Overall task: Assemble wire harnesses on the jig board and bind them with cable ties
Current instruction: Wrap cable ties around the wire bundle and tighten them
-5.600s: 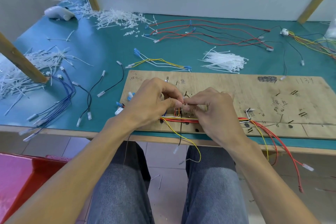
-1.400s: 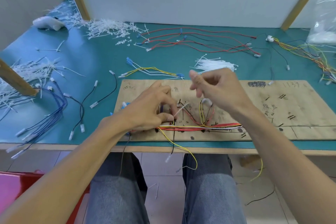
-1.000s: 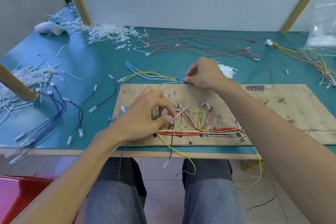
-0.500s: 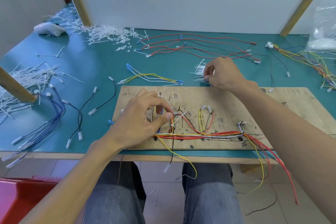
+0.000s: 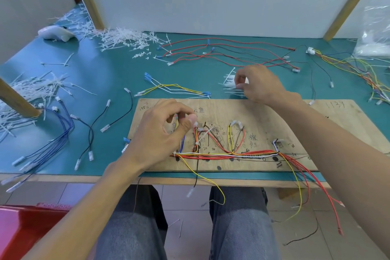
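A wooden jig board [image 5: 263, 116] lies at the table's near edge. A harness of red, yellow, white and black wires [image 5: 232, 155] runs along its front, with loops rising toward the middle. One white cable tie [image 5: 203, 135] sticks out slanted from the left loop. My left hand [image 5: 162, 139] pinches the wire ends at the top of that loop between thumb and fingers. Beyond the board's far edge, my right hand [image 5: 257, 84] pinches ties from a small pile of white cable ties [image 5: 229, 84].
Loose red and black wires [image 5: 221, 53] lie at the back. A yellow-white wire set [image 5: 173, 89] lies left of the tie pile. Blue and black wires [image 5: 63, 133] and more tie heaps [image 5: 124, 38] sit left. A plastic bag [image 5: 375, 34] is far right. Wire tails hang off the table's front.
My right hand left the board and reached back to the tie pile, where it now pinches ties. My left hand stayed on the left loop.
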